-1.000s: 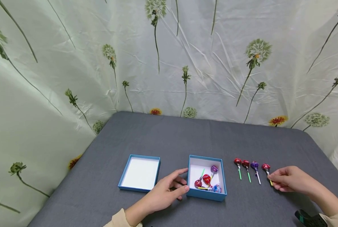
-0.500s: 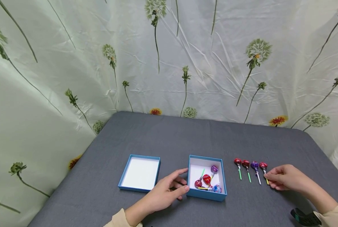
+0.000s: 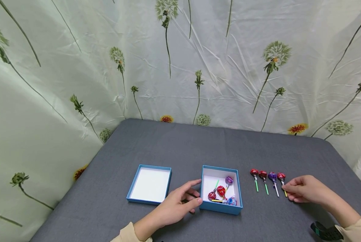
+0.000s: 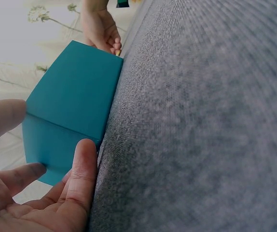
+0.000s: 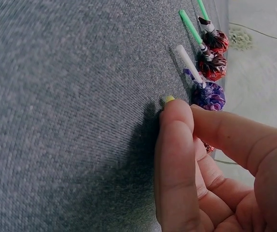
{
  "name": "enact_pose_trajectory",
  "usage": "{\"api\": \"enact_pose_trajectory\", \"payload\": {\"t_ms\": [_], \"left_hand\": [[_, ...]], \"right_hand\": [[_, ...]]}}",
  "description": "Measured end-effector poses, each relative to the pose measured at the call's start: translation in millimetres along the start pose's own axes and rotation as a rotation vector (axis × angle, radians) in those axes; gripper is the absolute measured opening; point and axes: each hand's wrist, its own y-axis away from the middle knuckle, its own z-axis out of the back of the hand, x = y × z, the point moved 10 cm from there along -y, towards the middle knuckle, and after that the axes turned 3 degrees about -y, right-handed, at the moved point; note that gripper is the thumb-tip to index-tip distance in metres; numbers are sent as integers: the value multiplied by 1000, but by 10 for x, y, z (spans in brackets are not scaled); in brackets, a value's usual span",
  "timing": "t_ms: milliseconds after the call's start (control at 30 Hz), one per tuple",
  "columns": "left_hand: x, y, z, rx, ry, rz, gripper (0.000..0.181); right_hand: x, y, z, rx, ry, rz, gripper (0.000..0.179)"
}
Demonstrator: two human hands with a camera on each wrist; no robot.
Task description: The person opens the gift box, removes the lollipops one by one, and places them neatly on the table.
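Note:
A red-wrapped lollipop [image 3: 281,176] lies at the right end of a row on the cloth. My right hand [image 3: 307,191] pinches its yellow stick between thumb and forefinger; the right wrist view shows only the yellow tip [image 5: 169,99] past the fingers. Beside it are a purple lollipop [image 3: 272,176] with a white stick and two red ones [image 3: 262,174] with green sticks. My left hand [image 3: 177,203] touches the left side of a blue box [image 3: 221,209] with loosely spread fingers. Inside the box several lollipops [image 3: 221,191] lie jumbled.
A blue-rimmed lid [image 3: 150,184], white inside up, lies left of the box, close to my left forearm. Grey cloth [image 3: 180,144] covers the table. A flower-printed curtain [image 3: 216,67] hangs along the back and left.
My right hand has shifted a little left, bringing the red lollipop with the yellow stick up close to the purple one. The left hand and box have stayed put.

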Motion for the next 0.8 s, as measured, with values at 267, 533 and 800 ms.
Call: {"api": "enact_pose_trajectory", "payload": {"t_ms": [267, 533, 800], "left_hand": [[-17, 3, -1, 5, 8, -6, 57], [-6, 4, -1, 5, 13, -5, 57], [-7, 8, -3, 4, 10, -5, 56]], "right_hand": [[10, 15, 16, 4, 7, -1, 26], [31, 38, 32, 9, -4, 6, 27], [90, 69, 78, -2, 5, 28, 27]]}}
